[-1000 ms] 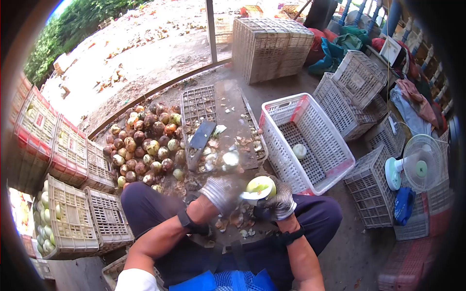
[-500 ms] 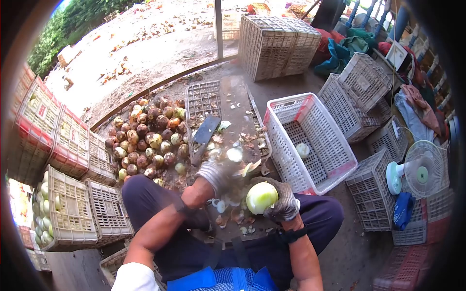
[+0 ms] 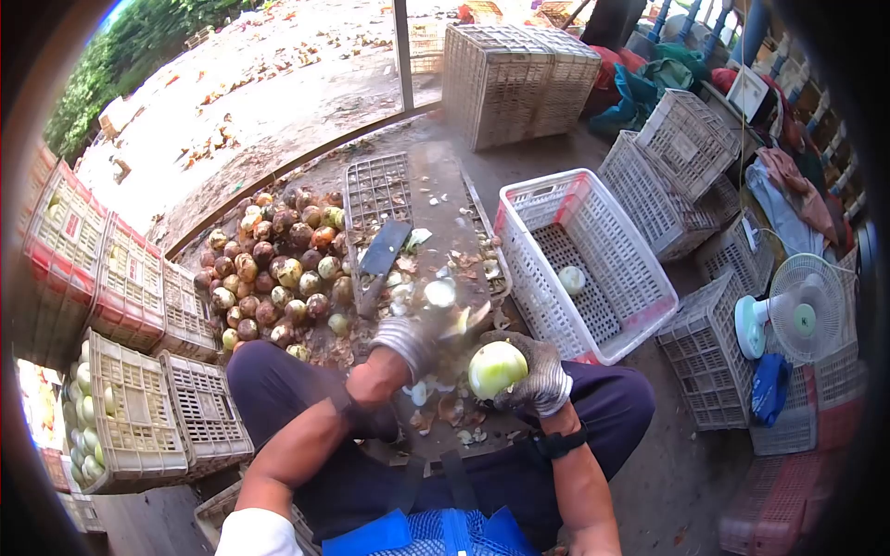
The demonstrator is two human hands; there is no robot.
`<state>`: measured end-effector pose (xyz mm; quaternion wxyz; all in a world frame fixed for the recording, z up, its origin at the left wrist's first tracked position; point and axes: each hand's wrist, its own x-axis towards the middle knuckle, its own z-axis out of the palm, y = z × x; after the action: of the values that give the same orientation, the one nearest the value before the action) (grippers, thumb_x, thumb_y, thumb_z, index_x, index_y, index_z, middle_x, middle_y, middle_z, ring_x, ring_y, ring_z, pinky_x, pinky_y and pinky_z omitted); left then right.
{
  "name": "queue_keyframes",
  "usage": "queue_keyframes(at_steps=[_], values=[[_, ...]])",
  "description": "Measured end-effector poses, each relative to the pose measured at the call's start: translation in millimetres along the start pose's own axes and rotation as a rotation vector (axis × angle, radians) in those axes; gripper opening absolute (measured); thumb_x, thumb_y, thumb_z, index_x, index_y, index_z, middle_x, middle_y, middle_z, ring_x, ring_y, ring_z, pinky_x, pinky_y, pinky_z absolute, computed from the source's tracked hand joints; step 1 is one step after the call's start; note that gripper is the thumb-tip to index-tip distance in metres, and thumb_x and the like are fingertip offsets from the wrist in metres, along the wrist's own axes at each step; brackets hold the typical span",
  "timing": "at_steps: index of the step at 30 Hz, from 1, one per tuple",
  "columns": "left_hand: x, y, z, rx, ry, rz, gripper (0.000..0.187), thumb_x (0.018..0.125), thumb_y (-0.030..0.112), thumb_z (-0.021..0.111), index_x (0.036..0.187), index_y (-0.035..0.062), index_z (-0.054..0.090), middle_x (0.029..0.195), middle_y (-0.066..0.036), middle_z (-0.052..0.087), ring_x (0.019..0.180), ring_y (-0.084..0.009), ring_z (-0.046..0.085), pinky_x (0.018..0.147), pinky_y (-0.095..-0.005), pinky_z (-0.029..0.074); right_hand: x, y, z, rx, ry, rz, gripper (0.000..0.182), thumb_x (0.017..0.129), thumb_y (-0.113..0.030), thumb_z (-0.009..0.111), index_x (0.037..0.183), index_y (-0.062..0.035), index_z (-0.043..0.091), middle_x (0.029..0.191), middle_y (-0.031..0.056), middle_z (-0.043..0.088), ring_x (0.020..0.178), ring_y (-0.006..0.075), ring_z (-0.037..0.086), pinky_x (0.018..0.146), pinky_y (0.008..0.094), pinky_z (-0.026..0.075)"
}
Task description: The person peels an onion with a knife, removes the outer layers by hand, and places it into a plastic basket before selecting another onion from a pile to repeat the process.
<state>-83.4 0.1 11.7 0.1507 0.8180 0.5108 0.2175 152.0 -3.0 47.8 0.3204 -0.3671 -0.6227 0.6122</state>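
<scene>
In my right hand (image 3: 536, 372) sits a round, pale green-white peeled onion (image 3: 498, 370), with the gloved fingers wrapped round its side and underneath. My left hand (image 3: 408, 347), also gloved, is beside it on the left, over the peelings. Its fingers are smeared by motion, so what it holds, if anything, does not show. Beyond both hands lies a scrap-strewn board (image 3: 436, 199) across a crate with a grid bottom (image 3: 378, 185). A dark flat blade-like piece (image 3: 386, 247) rests there, near a white chunk (image 3: 439, 294).
At the left front is a heap of brown-skinned onions (image 3: 278, 264). A white crate (image 3: 640, 334) on the right holds one pale onion (image 3: 572, 280). Stacked crates (image 3: 139, 398) stand on the left, with more crates (image 3: 519, 83) behind. A fan (image 3: 805, 310) stands at far right.
The view has shifted slightly. My right hand still holds the onion, which is turned a little and looks slightly higher. My left hand stays blurred near it.
</scene>
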Motion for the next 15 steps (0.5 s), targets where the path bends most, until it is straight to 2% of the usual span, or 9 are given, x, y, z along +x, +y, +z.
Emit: queue_keyframes(at_steps=[2,4,5,7,8,9,11,12,15], values=[[3.8,-10.1,-0.4,-0.086,0.087,-0.029,0.021,0.072,0.020,0.066,0.088,0.0065,0.064,0.078,-0.017,0.063,0.072,-0.0357,0.062,0.063,-0.0440,0.050,-2.2,-3.2,3.7,0.125,-0.022,0.004,0.083,0.044,-0.032,0.089,0.114,0.0030,0.058,0.099,0.0086,0.066,0.091,0.0160,0.062,0.083,0.0311,0.050],[4.3,-4.3,-13.8,-0.282,0.037,-0.112,0.021,0.073,0.018,0.068,0.089,0.0050,0.064,0.078,-0.013,0.064,0.070,-0.0288,0.061,0.064,-0.0389,0.049,-0.7,0.7,3.7,0.264,-0.035,0.012,0.082,0.050,-0.036,0.086,0.115,0.0043,0.056,0.100,0.0099,0.065,0.091,0.0161,0.062,0.084,0.0315,0.050],[4.9,-1.6,-20.5,-0.378,0.019,-0.157,0.021,0.073,0.016,0.068,0.090,0.0042,0.063,0.078,-0.011,0.064,0.069,-0.0254,0.060,0.064,-0.0364,0.049,-3.3,0.6,6.8,0.534,-0.048,0.030,0.076,0.057,-0.031,0.082,0.118,0.0041,0.053,0.103,0.0128,0.063,0.093,0.0218,0.063,0.084,0.0359,0.051],[7.1,24.0,-42.9,-0.298,-0.227,-0.367,0.021,0.081,0.013,0.064,0.101,0.0068,0.065,0.086,-0.003,0.066,0.071,-0.0125,0.058,0.067,-0.0284,0.049,-1.0,4.6,8.1,0.996,-0.030,0.123,0.069,0.062,-0.027,0.078,0.119,0.0024,0.051,0.106,0.0162,0.062,0.093,0.0304,0.063,0.083,0.0429,0.052],[1.5,16.8,-29.0,-0.447,-0.114,-0.309,0.021,0.076,0.008,0.068,0.096,0.0030,0.065,0.078,-0.001,0.065,0.063,-0.0130,0.057,0.058,-0.0306,0.049,1.8,10.6,11.2,1.193,0.063,0.195,0.063,0.066,-0.027,0.074,0.117,-0.0002,0.051,0.105,0.0198,0.061,0.093,0.0367,0.062,0.081,0.0493,0.053],[-0.4,20.2,-26.9,-0.560,-0.121,-0.356,0.021,0.076,0.007,0.068,0.096,0.0028,0.065,0.078,-0.001,0.065,0.063,-0.0128,0.057,0.057,-0.0300,0.048,4.6,18.1,13.1,1.184,0.196,0.246,0.062,0.070,-0.038,0.072,0.116,-0.0036,0.052,0.098,0.0205,0.062,0.087,0.0378,0.063,0.076,0.0502,0.053],[-0.1,25.1,-25.1,-0.781,-0.137,-0.445,0.022,0.075,0.006,0.068,0.097,0.0023,0.065,0.077,-0.003,0.064,0.063,-0.0124,0.057,0.055,-0.0288,0.048,10.9,43.7,5.5,1.197,0.189,0.326,0.064,0.074,-0.056,0.065,0.115,-0.0082,0.054,0.091,0.0203,0.063,0.076,0.0378,0.063,0.066,0.0484,0.053],[0.7,26.5,-26.5,-0.847,-0.187,-0.535,0.025,0.074,0.004,0.068,0.098,0.0003,0.063,0.078,-0.004,0.064,0.063,-0.0111,0.057,0.053,-0.0260,0.047,10.0,41.2,5.4,1.191,0.166,0.353,0.066,0.074,-0.061,0.061,0.114,-0.0094,0.055,0.090,0.0203,0.064,0.073,0.0374,0.063,0.064,0.0476,0.053],[2.8,33.3,-34.0,-0.901,-0.212,-0.577,0.029,0.074,0.004,0.068,0.101,-0.0014,0.062,0.079,-0.006,0.064,0.062,-0.0094,0.057,0.052,-0.0246,0.046,8.7,33.5,5.2,1.234,0.121,0.420,0.071,0.074,-0.073,0.052,0.111,-0.0123,0.057,0.088,0.0201,0.065,0.067,0.0356,0.062,0.058,0.0456,0.052]])
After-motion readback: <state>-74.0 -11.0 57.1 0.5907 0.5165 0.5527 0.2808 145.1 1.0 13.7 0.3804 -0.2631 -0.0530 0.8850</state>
